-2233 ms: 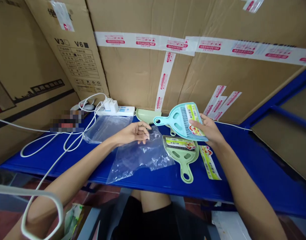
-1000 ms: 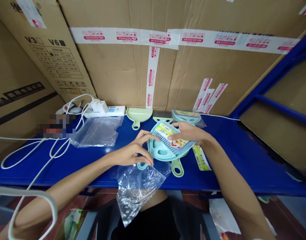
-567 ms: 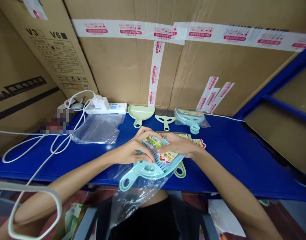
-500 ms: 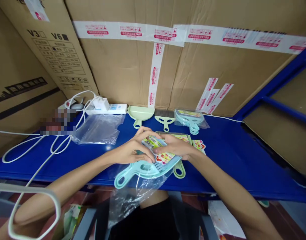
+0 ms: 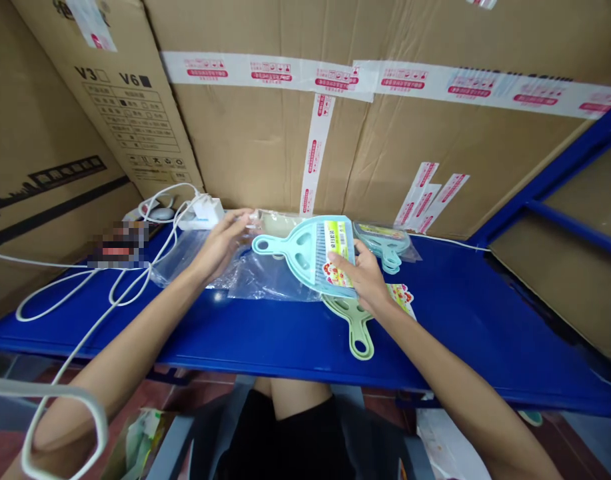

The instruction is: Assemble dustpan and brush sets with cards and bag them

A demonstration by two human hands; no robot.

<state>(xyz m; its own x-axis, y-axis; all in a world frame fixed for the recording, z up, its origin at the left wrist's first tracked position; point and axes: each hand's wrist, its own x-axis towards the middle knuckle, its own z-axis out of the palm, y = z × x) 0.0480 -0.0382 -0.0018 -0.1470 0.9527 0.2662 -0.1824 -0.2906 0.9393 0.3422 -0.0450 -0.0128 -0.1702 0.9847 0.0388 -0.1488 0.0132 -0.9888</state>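
Note:
My right hand (image 5: 365,277) grips a light-blue dustpan and brush set (image 5: 305,257) by its wide end, thumb on top of its printed label card (image 5: 338,253). The set's handle points left. My left hand (image 5: 225,243) is up at the back left, its fingers closed on the edge of a clear plastic bag (image 5: 270,277), which spreads behind and below the blue set. Under the blue set lies a pale-green dustpan and brush set (image 5: 358,327), its upper part hidden. Right of my right wrist is a loose label card (image 5: 402,297).
A bagged blue dustpan set (image 5: 385,240) lies at the back right. White cables (image 5: 120,273) and a white plug adapter (image 5: 208,210) occupy the left. Cardboard boxes (image 5: 255,147) wall the back of the blue table (image 5: 265,340); a blue metal frame (image 5: 535,173) stands right.
The blue set has risen away from me, now held by my right hand alone. My left hand has moved left and back with the plastic bag, which hung over the front edge before.

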